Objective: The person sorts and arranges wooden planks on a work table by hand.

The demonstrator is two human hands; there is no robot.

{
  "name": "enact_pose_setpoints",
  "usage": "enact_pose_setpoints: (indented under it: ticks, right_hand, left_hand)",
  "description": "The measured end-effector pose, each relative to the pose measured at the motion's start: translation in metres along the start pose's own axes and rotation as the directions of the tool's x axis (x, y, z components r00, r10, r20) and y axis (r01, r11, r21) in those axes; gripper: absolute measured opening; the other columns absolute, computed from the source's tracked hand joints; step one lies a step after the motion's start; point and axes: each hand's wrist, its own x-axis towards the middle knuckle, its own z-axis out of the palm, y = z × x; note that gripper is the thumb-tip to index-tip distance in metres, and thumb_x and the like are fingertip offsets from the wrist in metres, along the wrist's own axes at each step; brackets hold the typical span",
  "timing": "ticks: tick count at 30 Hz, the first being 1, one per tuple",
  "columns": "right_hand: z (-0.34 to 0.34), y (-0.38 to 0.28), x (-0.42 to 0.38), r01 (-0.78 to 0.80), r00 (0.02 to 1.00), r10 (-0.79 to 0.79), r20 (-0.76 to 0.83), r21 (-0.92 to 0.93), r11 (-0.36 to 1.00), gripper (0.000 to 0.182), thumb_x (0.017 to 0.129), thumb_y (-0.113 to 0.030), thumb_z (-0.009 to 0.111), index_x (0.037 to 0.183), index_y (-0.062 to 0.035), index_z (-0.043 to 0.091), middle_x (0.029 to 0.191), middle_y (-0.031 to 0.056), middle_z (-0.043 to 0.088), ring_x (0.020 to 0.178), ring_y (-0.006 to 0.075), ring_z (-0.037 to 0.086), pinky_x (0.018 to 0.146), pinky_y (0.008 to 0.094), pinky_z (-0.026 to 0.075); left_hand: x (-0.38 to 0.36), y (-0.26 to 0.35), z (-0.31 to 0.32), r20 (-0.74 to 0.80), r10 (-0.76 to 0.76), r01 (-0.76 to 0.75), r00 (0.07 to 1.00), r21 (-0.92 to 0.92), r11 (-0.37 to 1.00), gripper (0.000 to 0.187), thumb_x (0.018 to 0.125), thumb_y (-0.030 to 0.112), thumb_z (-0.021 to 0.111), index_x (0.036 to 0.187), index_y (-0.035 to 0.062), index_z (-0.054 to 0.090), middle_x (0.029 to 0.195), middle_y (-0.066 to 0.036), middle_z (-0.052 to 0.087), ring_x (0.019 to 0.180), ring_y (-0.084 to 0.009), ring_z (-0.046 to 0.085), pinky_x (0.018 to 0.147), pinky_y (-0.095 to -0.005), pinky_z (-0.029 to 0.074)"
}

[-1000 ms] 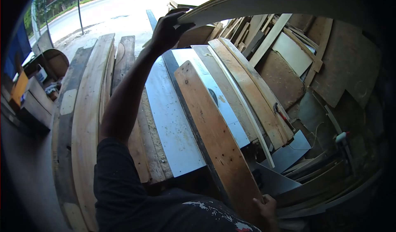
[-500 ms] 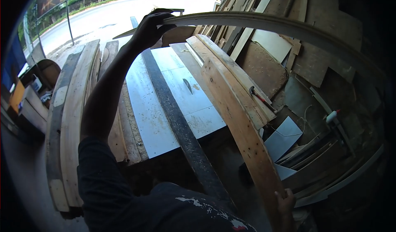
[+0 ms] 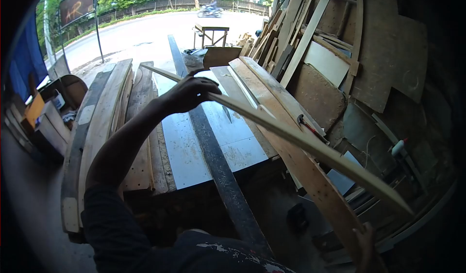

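Observation:
My left hand [image 3: 191, 92] is closed round a long, thin wooden strip [image 3: 310, 144], which slants from the upper left down to the lower right. At the lower right, my right hand [image 3: 366, 244] grips the near end of a wide brown plank [image 3: 323, 185] by its edge. The strip passes above that plank. Below my left hand lie a white panel [image 3: 182, 147] and a long dark beam [image 3: 213, 154]. A red-handled hammer [image 3: 310, 127] rests on the boards beside the brown plank.
Long boards [image 3: 104, 127] lie side by side on the left. Wooden sheets and offcuts [image 3: 310, 91] lean at the right. A small wooden table [image 3: 212, 29] stands near the road, where a person rides a motorbike [image 3: 209, 12]. A white bottle [image 3: 399, 148] is at the far right.
My left hand has come lower and slightly right, and the strip has dropped with it, its near end now visible. My right hand and the brown plank's near end have shifted right. A motorbike has appeared.

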Motion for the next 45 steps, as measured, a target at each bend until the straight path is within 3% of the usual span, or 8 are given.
enact_pose_setpoints:
  ticks: [5, 11, 16, 28, 39, 43, 44, 45]
  right_hand:
    - [-0.024, 0.066, 0.006, 0.027, 0.998, -0.021, -0.052, 0.123, 0.992, 0.037, 0.065, -0.014, 0.084, 0.080, 0.0010, 0.053, 0.073, 0.0147, 0.055, 0.071, 0.0175, 0.047, 0.064, 0.0385, 0.044]
    - [-0.057, 0.013, -0.009, -0.019, 1.000, 0.020, -0.019, 0.044, 0.999, 0.038, 0.064, -0.014, 0.084, 0.080, 0.0018, 0.053, 0.072, 0.0147, 0.054, 0.071, 0.0162, 0.044, 0.064, 0.0382, 0.044]
    - [-0.040, 0.035, -0.016, -0.067, 0.996, 0.062, 0.060, 0.077, 0.995, 0.037, 0.066, -0.015, 0.083, 0.082, 0.0021, 0.054, 0.076, 0.0173, 0.056, 0.070, 0.0220, 0.047, 0.067, 0.0396, 0.044]
    - [0.014, 0.022, -0.081, -0.203, 0.967, 0.201, 0.157, 0.000, 0.979, 0.038, 0.076, -0.028, 0.077, 0.095, 0.0016, 0.061, 0.086, 0.0226, 0.062, 0.082, 0.0357, 0.062, 0.076, 0.0420, 0.048]
    - [0.082, 0.061, -0.118, -0.137, 0.988, 0.123, 0.094, 0.164, 0.977, 0.046, 0.085, -0.038, 0.070, 0.074, 0.0032, 0.052, 0.069, 0.0245, 0.052, 0.062, 0.0338, 0.037, 0.062, 0.0436, 0.041]
    - [0.093, 0.095, -0.130, -0.129, 0.979, 0.108, 0.172, 0.118, 0.985, 0.046, 0.086, -0.034, 0.069, 0.073, 0.0033, 0.047, 0.065, 0.0194, 0.044, 0.066, 0.0193, 0.036, 0.060, 0.0407, 0.039]
    - [0.094, 0.098, -0.132, -0.162, 0.972, 0.154, 0.179, 0.035, 0.986, 0.040, 0.081, -0.033, 0.074, 0.081, 0.0054, 0.062, 0.078, 0.0251, 0.062, 0.070, 0.0343, 0.059, 0.070, 0.0454, 0.046]
    - [0.096, 0.105, -0.134, -0.152, 0.972, 0.138, 0.192, 0.060, 0.987, 0.040, 0.081, -0.033, 0.074, 0.080, 0.0052, 0.061, 0.076, 0.0249, 0.061, 0.068, 0.0336, 0.056, 0.068, 0.0453, 0.046]
  left_hand:
    - [-0.020, 0.018, 0.024, 0.356, -0.041, 0.010, 0.934, 0.090, 0.996, 0.020, 0.089, 0.009, 0.061, 0.107, 0.0161, 0.066, 0.113, -0.002, 0.068, 0.121, -0.0168, 0.056, 0.117, -0.0520, 0.023]
    - [-0.049, 0.023, 0.088, 0.463, 0.126, -0.181, 0.877, 0.076, 0.981, 0.015, 0.094, 0.014, 0.053, 0.106, 0.0144, 0.063, 0.114, -0.004, 0.066, 0.129, -0.0242, 0.049, 0.118, -0.0486, 0.026]
    - [-0.054, 0.027, 0.152, 0.511, 0.159, -0.170, 0.845, -0.024, 0.985, 0.015, 0.087, 0.009, 0.055, 0.099, 0.0102, 0.064, 0.102, -0.009, 0.068, 0.101, -0.0268, 0.065, 0.092, -0.0401, 0.051]
    - [-0.032, 0.058, 0.273, 0.653, 0.299, -0.307, 0.695, -0.107, 0.946, 0.008, 0.082, 0.011, 0.058, 0.089, 0.0102, 0.061, 0.087, -0.009, 0.066, 0.088, -0.0324, 0.065, 0.074, -0.0450, 0.050]
    - [-0.048, 0.062, 0.311, 0.719, 0.133, -0.154, 0.683, -0.036, 0.987, 0.014, 0.083, 0.012, 0.060, 0.093, 0.0205, 0.065, 0.098, 0.002, 0.063, 0.114, -0.0196, 0.053, 0.103, -0.0535, 0.031]
    - [-0.046, 0.064, 0.305, 0.696, 0.156, -0.189, 0.701, -0.031, 0.982, 0.015, 0.084, 0.013, 0.061, 0.095, 0.0225, 0.066, 0.098, 0.003, 0.062, 0.114, -0.0207, 0.053, 0.112, -0.0593, 0.019]
    - [-0.042, 0.061, 0.307, 0.706, 0.168, -0.196, 0.688, -0.042, 0.980, 0.015, 0.084, 0.014, 0.061, 0.095, 0.0226, 0.066, 0.098, 0.002, 0.062, 0.114, -0.0206, 0.053, 0.112, -0.0596, 0.019]
    - [-0.042, 0.060, 0.309, 0.716, 0.182, -0.203, 0.674, -0.058, 0.978, 0.015, 0.084, 0.014, 0.061, 0.095, 0.0228, 0.066, 0.098, 0.002, 0.062, 0.115, -0.0205, 0.052, 0.112, -0.0598, 0.019]
